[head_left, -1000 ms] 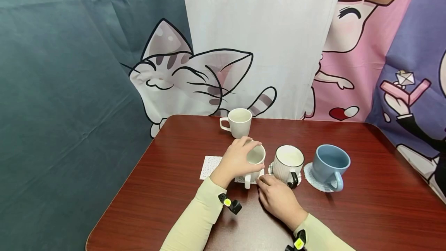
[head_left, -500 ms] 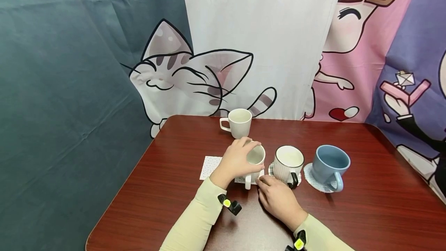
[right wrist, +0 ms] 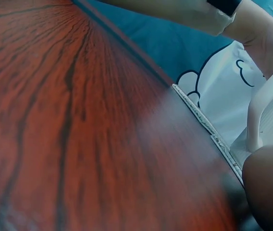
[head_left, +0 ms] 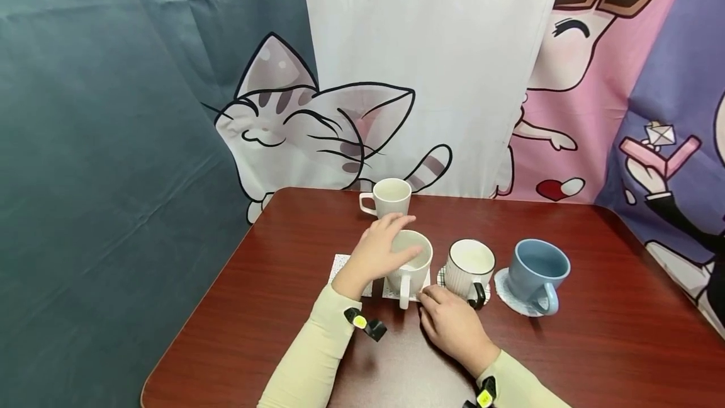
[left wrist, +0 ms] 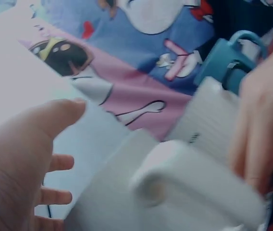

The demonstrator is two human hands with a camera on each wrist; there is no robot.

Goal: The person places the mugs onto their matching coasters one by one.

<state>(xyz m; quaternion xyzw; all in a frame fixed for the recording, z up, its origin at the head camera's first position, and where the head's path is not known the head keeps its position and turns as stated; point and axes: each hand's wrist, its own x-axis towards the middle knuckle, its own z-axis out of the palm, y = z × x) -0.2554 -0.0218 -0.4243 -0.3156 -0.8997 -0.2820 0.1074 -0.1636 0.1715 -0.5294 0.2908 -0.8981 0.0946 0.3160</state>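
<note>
A white mug (head_left: 419, 274) stands upright on a speckled square coaster (head_left: 391, 293), its handle toward me. My left hand (head_left: 378, 255) hovers at the mug's left side, thumb and fingers spread apart. In the left wrist view, a gap shows between the left hand (left wrist: 16, 163) and the mug's handle (left wrist: 189, 168). My right hand (head_left: 455, 326) rests on the table, fingertips at the coaster's near right corner. Seen from the right wrist, part of the right hand (right wrist: 271, 185) overlaps the mug's base; its thumb is hidden in the head view.
Another speckled square coaster (head_left: 340, 263) lies left, partly behind the left hand. A ribbed white mug with black rim and handle (head_left: 461, 272) and a blue cup (head_left: 532, 276) stand on coasters to the right. A further white mug (head_left: 391, 197) stands near the table's back edge.
My left hand has let go of the white mug and drawn back up and to the left, its fingers spreading. The mug and right hand have stayed in place.
</note>
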